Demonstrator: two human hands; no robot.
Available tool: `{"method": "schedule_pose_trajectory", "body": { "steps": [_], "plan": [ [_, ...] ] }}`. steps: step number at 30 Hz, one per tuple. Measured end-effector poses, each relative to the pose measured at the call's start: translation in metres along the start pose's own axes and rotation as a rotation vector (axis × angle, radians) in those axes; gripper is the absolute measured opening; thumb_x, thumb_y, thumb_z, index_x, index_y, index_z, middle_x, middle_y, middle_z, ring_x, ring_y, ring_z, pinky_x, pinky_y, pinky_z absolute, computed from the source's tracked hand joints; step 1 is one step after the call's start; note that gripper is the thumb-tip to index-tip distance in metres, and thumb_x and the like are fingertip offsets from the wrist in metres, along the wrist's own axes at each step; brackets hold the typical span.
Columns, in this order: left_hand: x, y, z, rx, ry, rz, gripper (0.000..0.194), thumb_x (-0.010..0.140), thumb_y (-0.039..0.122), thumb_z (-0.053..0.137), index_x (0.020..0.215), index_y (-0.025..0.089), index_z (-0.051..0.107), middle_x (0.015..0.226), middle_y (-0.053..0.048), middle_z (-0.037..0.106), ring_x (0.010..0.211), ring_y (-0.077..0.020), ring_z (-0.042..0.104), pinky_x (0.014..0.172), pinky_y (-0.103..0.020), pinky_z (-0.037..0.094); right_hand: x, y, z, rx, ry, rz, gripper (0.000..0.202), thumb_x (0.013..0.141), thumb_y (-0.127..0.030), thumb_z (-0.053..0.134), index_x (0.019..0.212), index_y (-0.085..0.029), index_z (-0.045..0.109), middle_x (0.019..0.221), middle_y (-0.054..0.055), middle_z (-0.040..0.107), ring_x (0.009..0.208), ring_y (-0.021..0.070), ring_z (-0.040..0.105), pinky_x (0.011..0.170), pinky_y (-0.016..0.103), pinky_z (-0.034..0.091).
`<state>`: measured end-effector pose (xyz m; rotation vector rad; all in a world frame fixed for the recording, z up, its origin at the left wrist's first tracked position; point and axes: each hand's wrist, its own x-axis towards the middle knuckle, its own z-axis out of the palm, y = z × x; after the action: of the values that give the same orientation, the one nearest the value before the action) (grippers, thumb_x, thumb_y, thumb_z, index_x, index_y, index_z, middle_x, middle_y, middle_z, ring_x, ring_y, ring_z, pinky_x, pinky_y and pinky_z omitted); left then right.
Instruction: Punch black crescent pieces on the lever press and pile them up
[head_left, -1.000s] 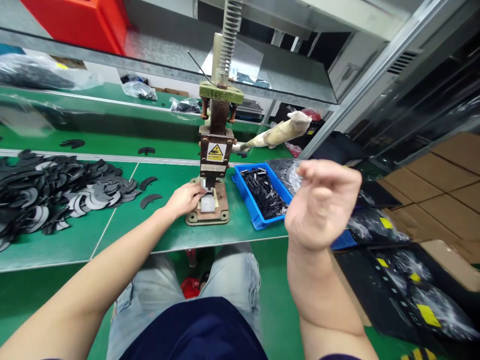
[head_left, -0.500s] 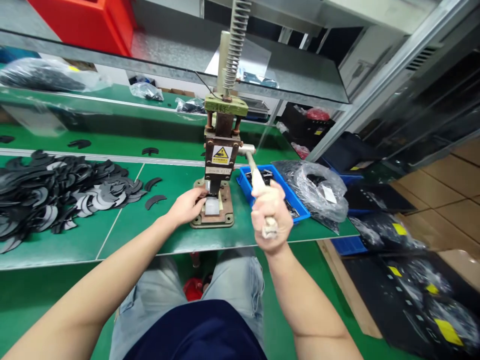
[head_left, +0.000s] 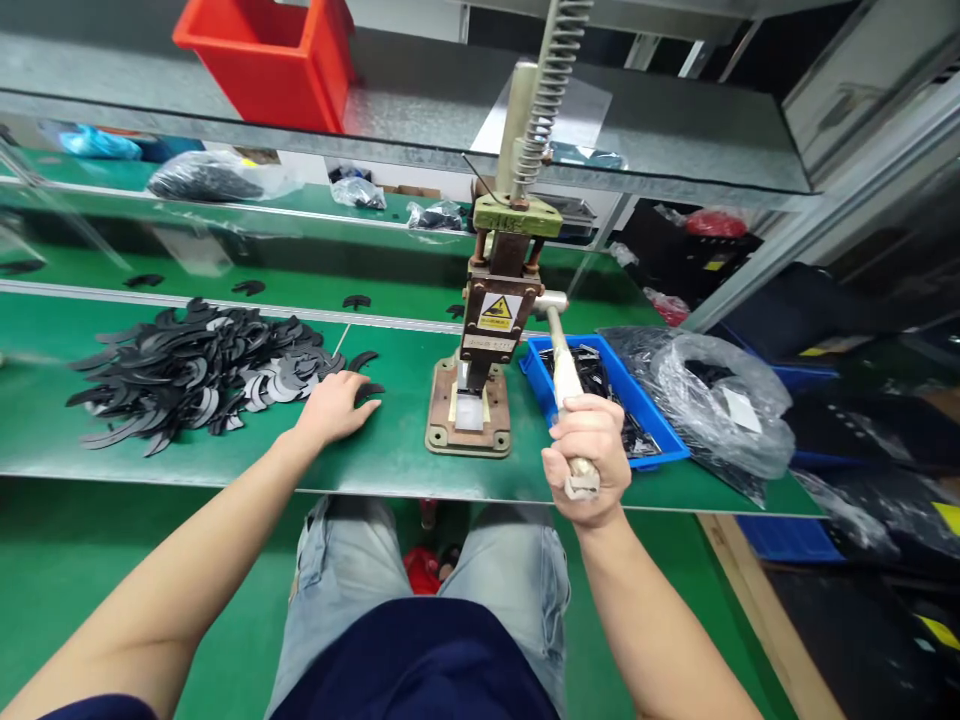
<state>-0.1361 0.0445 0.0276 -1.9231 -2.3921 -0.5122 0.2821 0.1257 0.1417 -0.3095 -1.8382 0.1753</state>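
Observation:
My right hand (head_left: 589, 455) is wrapped round the pale, tape-covered lever handle (head_left: 566, 375) of a hand press. The press (head_left: 491, 320) stands upright on the green bench, with a warning label on its front and a tall spring on top. Under its ram sits a small whitish block (head_left: 469, 412); whether a part lies there I cannot make out. My left hand (head_left: 336, 408) rests low over the bench, thumb and fingers apart around a loose black curved piece (head_left: 371, 391). Another curved piece (head_left: 364, 361) lies just beyond. Left of that hand spreads a pile of black curved pieces (head_left: 191, 375).
Right of the press is a blue tray (head_left: 660, 425) of small dark parts, beside a clear plastic-wrapped coil (head_left: 724, 405). A red bin (head_left: 277, 65) stands on the metal shelf above. Bagged parts (head_left: 206, 178) lie behind. Several black pieces dot the strip at the back.
My left hand has moved from the press base leftward to the loose curved pieces. My right hand keeps hold of the lever. The camera view has swung left.

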Motion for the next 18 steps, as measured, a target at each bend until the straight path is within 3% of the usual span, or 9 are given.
{"method": "schedule_pose_trajectory", "body": {
  "steps": [3, 6, 9, 12, 18],
  "plan": [
    [-0.002, -0.011, 0.006, 0.031, -0.041, -0.001, 0.046, 0.099, 0.056, 0.056, 0.123, 0.020, 0.074, 0.124, -0.017, 0.075, 0.124, -0.0361, 0.067, 0.111, -0.048, 0.051, 0.005, 0.004, 0.000, 0.009, -0.002, -0.013, 0.020, 0.089, -0.032, 0.073, 0.107, -0.030, 0.066, 0.088, 0.001, 0.072, 0.099, 0.0267, 0.071, 0.098, 0.054, 0.055],
    [0.001, -0.003, 0.009, 0.064, -0.029, 0.059, 0.044, 0.104, 0.051, 0.048, 0.115, 0.018, 0.075, 0.115, -0.019, 0.076, 0.115, -0.0362, 0.071, 0.104, -0.047, 0.054, 0.007, 0.006, 0.004, -0.028, 0.031, 0.025, 0.033, 0.091, -0.041, 0.072, 0.122, -0.029, 0.067, 0.108, 0.007, 0.073, 0.106, 0.0287, 0.070, 0.097, 0.054, 0.057],
    [0.008, 0.005, 0.006, 0.141, -0.035, 0.093, 0.043, 0.108, 0.044, 0.038, 0.111, 0.017, 0.071, 0.102, -0.019, 0.078, 0.102, -0.0347, 0.075, 0.094, -0.044, 0.056, 0.005, 0.005, 0.010, -0.046, 0.063, 0.045, 0.015, 0.095, -0.041, 0.068, 0.103, -0.028, 0.070, 0.119, 0.008, 0.070, 0.109, 0.0270, 0.069, 0.092, 0.050, 0.059],
    [0.016, 0.012, 0.000, 0.143, -0.054, 0.098, 0.043, 0.111, 0.041, 0.032, 0.116, 0.016, 0.066, 0.099, -0.018, 0.077, 0.090, -0.0317, 0.077, 0.083, -0.039, 0.056, 0.002, 0.003, 0.015, -0.037, 0.103, 0.052, 0.011, 0.096, -0.037, 0.066, 0.093, -0.027, 0.066, 0.111, 0.006, 0.071, 0.110, 0.0272, 0.069, 0.095, 0.053, 0.059],
    [0.028, 0.042, -0.002, -0.058, -0.265, 0.314, 0.025, 0.107, 0.039, 0.047, 0.111, 0.023, 0.066, 0.108, -0.012, 0.078, 0.104, -0.0281, 0.075, 0.091, -0.036, 0.055, 0.000, 0.000, 0.021, -0.021, 0.155, 0.052, 0.006, 0.096, -0.032, 0.064, 0.095, -0.027, 0.061, 0.100, 0.003, 0.072, 0.124, 0.0306, 0.068, 0.106, 0.060, 0.054]
  ]
}}
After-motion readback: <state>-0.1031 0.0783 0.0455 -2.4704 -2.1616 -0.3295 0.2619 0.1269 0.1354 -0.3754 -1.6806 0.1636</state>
